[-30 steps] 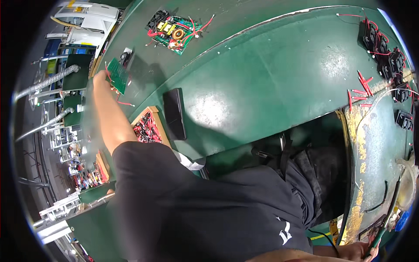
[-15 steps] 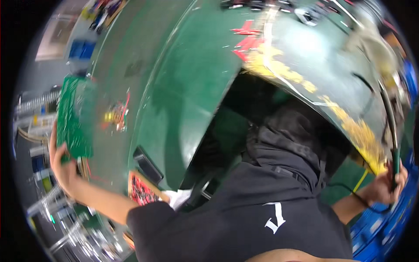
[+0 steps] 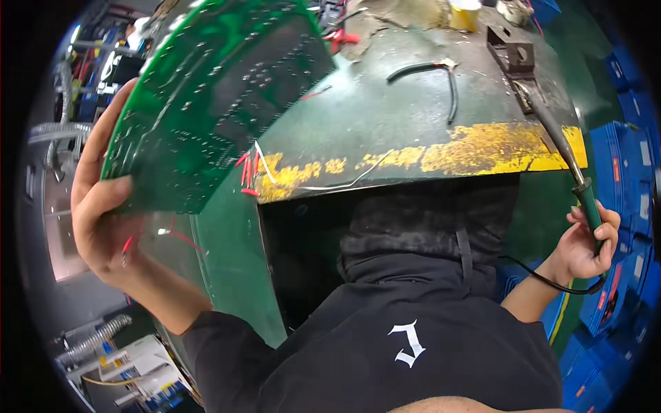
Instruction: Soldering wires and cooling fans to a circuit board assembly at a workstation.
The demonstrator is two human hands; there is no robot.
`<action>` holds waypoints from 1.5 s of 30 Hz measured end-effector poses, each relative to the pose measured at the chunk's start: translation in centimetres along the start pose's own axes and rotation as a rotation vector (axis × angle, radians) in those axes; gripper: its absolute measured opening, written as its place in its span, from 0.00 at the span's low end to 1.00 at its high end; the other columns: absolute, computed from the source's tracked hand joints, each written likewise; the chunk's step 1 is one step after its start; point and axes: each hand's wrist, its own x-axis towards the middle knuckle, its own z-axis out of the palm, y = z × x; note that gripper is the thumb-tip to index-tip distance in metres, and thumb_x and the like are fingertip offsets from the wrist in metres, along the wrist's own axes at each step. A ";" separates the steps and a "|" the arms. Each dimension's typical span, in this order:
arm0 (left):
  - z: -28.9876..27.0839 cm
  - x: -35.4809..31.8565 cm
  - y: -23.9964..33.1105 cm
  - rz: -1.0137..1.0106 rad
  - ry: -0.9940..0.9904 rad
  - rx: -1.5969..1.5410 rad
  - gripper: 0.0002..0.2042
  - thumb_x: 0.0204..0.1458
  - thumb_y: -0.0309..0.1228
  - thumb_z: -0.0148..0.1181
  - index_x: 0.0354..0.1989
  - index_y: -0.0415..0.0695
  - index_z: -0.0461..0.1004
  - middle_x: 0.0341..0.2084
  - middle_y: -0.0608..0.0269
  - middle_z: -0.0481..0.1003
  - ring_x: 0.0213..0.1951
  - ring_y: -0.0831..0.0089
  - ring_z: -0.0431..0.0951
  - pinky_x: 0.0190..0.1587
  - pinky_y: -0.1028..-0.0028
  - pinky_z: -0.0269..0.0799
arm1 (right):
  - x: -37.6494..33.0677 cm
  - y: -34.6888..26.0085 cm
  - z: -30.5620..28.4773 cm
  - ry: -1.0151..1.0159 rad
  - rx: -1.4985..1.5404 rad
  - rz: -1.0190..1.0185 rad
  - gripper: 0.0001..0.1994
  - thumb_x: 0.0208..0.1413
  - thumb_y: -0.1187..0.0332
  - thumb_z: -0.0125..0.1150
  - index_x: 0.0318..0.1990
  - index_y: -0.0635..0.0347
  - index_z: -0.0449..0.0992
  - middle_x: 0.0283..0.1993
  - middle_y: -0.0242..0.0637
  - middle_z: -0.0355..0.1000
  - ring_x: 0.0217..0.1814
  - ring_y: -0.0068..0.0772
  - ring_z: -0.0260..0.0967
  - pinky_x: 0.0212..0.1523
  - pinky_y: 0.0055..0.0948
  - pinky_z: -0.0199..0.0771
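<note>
My left hand (image 3: 96, 199) is closed on the lower left edge of a large green circuit board (image 3: 275, 127), thumb on the face turned to me. The board is held up and tilted at the left end of the workbench, with rows of shiny solder points showing. At the right, my right hand (image 3: 582, 248) wraps round the green handle of a soldering iron (image 3: 556, 134). Its metal shaft slants up and left over the yellow bench edge, toward a dark metal bracket (image 3: 513, 55). Whether the tip rests in the bracket is unclear.
Black-handled pliers (image 3: 453, 79) lie open on the worn workbench (image 3: 358, 103). Short red pieces (image 3: 249, 172) and a white wire (image 3: 337, 187) lie at its front left corner. A yellow-white pot (image 3: 465, 15) stands far back. Blue crates (image 3: 616, 172) are stacked at the right.
The view has swung leftward, and the bench edge now runs nearly level. The board has come up and closer, filling the upper left. Both hands keep their holds.
</note>
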 end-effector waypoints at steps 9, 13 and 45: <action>7.4 3.6 -2.8 -0.129 -0.147 0.165 0.41 0.33 0.26 0.54 0.64 0.20 0.63 0.60 0.39 0.72 0.63 0.57 0.72 0.69 0.65 0.61 | -1.2 1.0 -2.6 0.107 -0.068 0.057 0.18 0.63 0.56 0.42 0.33 0.59 0.75 0.50 0.49 0.73 0.36 0.51 0.80 0.33 0.37 0.83; 9.2 0.2 -5.7 -0.201 -0.157 0.342 0.36 0.38 0.27 0.52 0.63 0.26 0.68 0.58 0.46 0.73 0.63 0.61 0.71 0.68 0.67 0.59 | -0.5 2.2 -2.8 0.069 -0.022 0.078 0.18 0.63 0.56 0.43 0.33 0.59 0.74 0.50 0.49 0.73 0.35 0.52 0.80 0.33 0.37 0.82; 16.2 -7.8 -21.2 0.410 -0.069 0.720 0.22 0.47 0.20 0.58 0.52 0.55 0.81 0.55 0.58 0.71 0.55 0.60 0.71 0.68 0.40 0.50 | 1.6 2.5 3.4 0.138 -0.133 0.049 0.15 0.65 0.61 0.42 0.29 0.60 0.66 0.45 0.46 0.68 0.28 0.47 0.78 0.24 0.33 0.83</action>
